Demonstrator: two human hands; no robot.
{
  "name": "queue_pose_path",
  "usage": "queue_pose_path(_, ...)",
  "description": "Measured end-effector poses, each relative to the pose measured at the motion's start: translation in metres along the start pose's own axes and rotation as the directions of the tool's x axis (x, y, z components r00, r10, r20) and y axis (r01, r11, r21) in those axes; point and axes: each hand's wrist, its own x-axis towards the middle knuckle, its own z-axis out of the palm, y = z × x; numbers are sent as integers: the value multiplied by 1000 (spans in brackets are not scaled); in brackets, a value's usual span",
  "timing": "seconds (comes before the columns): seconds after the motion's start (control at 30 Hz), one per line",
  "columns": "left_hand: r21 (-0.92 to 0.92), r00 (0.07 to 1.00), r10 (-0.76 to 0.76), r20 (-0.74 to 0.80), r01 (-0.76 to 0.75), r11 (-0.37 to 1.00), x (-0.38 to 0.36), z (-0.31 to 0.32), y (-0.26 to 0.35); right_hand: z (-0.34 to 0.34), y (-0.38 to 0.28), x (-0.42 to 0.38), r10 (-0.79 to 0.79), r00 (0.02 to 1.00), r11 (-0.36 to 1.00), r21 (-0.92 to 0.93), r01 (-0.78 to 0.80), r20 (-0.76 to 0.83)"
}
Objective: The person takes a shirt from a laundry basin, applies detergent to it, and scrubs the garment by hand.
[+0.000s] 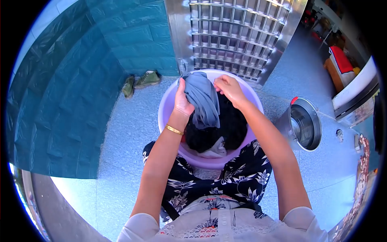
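A purple basin (169,103) stands on the floor before my knees, with dark wet cloth (234,125) and a pale grey cloth (215,150) inside. My left hand (184,99), with a gold bangle at its wrist, is closed on a blue-grey cloth (201,97) raised over the basin's left half. Just right of that cloth is my right hand (229,89), its fingers curled together near the cloth's edge; whether they pinch any of it is too small to tell.
A metal bucket (287,123) stands right of the basin. Green shoes (147,79) lie by the teal wall (139,40) at the back left. Behind the basin rises a metal grille door (238,36). A red cloth (342,59) lies farther off at the right.
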Motion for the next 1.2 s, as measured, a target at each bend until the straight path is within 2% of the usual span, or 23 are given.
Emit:
queue_pose_path(0.03, -9, 999, 5, 44, -5, 1000, 0, 2, 1, -3, 17, -10, 27, 999, 1000, 1, -27, 34)
queue_pose_path(0.07, -1, 999, 0, 45, 0, 1000, 1, 2, 0, -2, 41, -15, -45, 992, 999, -4, 46, 116)
queue_pose_path(0.13, -38, 997, 32, 75, -29, 999, 3, 2, -1, 7, 62, -31, -130, 986, 938, -308, 157, 107)
queue_pose_path(0.2, -20, 997, 29, 67, -28, 999, 5, 2, 2, 13, 74, -35, -317, 946, 766, -572, 294, 61)
queue_pose_path(0.27, 3, 998, 33, 60, -33, 999, 4, 2, 6, 17, 81, -34, -313, 950, 783, -567, 257, -1)
queue_pose_path(0.33, 141, 995, 104, 6, -103, 985, 0, 7, 13, 21, 82, -34, -429, 895, 879, -283, 383, -121)
queue_pose_path(0.37, 183, 989, 149, -12, -144, 973, -1, 7, 17, 22, 81, -35, -428, 894, 883, -271, 383, -130)
queue_pose_path(0.43, 169, 985, 174, 8, -173, 970, -1, 2, 26, 20, 66, -45, -281, 959, 948, 149, 282, -26)
queue_pose_path(0.47, 139, 978, 206, 30, -208, 968, 0, 0, 29, 21, 63, -47, -279, 960, 947, 156, 281, -34)
queue_pose_path(0.53, 134, 973, 231, 11, -230, 964, -4, 4, 30, 26, 59, -50, -159, 981, 890, 446, 94, 111)
queue_pose_path(0.6, 62, 976, 214, 41, -216, 974, -6, 4, 34, 30, 58, -52, -150, 985, 902, 420, 100, 88)
queue_pose_path(0.67, 69, 973, 226, 38, -228, 971, -4, -1, 34, 28, 46, -58, -34, 999, 949, 313, 25, 23)
queue_pose_path(0.73, 120, 979, 182, 96, -192, 974, -4, -7, 36, 30, 58, -55, -60, 998, 956, 289, 48, 34)
queue_pose_path(0.8, 119, 983, 178, 40, -181, 976, -4, -9, 31, 35, 66, -54, -73, 986, 990, 130, 54, 147)
queue_pose_path(0.83, 104, 987, 152, 46, -156, 982, -4, -9, 31, 37, 61, -58, -104, 990, 994, 31, 102, 94)
queue_pose_path(0.87, 87, 990, 127, 53, -132, 987, -4, -9, 30, 40, 65, -58, -101, 991, 995, 31, 99, 93)
queue_pose_path(0.93, 113, 987, 157, 20, -158, 981, -4, -9, 29, 45, 69, -56, -268, 962, 943, -191, 271, 42)
queue_pose_path(0.97, 141, 982, 188, -11, -185, 973, -3, -8, 29, 43, 70, -56, -175, 984, 924, -344, 169, 15)
queue_pose_path(1.0, 140, 982, 191, -13, -187, 972, -3, -5, 28, 41, 68, -57, -175, 984, 924, -343, 171, 18)
queue_pose_path(1.07, 99, 968, 249, -39, -245, 965, -4, 3, 29, 34, 66, -57, -444, 875, 832, -451, 324, -190)
queue_pose_path(1.1, 97, 969, 245, -37, -241, 966, -4, 3, 29, 27, 60, -58, -485, 848, 785, -534, 314, -214)
queue_pose_path(1.13, 94, 968, 248, -38, -244, 965, -4, 3, 30, 21, 54, -58, -567, 784, 747, -558, 361, -252)
queue_pose_path(1.2, 140, 970, 243, -29, -236, 961, -1, 2, 29, 9, 46, -53, -643, 719, 704, -573, 418, -265)
